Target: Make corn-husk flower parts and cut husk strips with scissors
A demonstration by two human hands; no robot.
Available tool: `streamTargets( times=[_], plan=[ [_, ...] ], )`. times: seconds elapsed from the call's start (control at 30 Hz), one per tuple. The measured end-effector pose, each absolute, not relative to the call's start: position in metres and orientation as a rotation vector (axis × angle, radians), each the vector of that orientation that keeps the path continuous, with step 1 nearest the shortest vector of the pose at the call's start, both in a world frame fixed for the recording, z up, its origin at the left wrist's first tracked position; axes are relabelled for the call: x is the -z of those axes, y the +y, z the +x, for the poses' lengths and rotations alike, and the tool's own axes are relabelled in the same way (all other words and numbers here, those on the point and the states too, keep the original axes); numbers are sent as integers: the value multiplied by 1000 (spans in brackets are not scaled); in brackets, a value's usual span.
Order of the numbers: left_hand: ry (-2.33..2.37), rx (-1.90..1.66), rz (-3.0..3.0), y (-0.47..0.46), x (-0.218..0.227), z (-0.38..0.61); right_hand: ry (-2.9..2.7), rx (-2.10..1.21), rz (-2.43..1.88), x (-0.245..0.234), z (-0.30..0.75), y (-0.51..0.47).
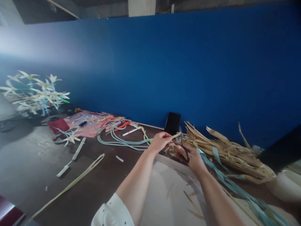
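Note:
My left hand (161, 142) is closed in a pinch on a narrow, pale strip of dried husk (176, 135), whose free end points right. Wrapped round the handles of a pair of scissors (181, 137), my right hand (190, 156) holds the blades upward beside that end. The blades look to be at the strip; whether they cut into it I cannot tell. Small pale clippings (172, 153) lie under the hands. Close behind them a black phone (173, 123) leans against the blue wall. Right of my right hand lies a heap of dried husks (225, 150).
Teal ribbons (235, 185) run along the right side, near a white bowl (288, 185). Pale blue cord (122, 143) is looped left of my hands. White husk flowers (37, 91) stand at far left. A long folded strip (75, 182) lies on the dark table.

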State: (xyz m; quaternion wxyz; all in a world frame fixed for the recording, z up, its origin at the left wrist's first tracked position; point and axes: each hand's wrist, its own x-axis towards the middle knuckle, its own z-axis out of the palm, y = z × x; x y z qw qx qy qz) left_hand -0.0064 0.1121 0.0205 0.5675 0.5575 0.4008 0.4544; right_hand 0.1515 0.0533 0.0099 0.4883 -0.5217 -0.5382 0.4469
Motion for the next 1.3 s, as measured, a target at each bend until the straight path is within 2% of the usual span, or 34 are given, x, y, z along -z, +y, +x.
streamTargets(
  times=[1.3],
  plan=[
    [895,-1154,1248,115,-21,-11,-1378,-1099,-1303,-10,153,55]
  ],
)
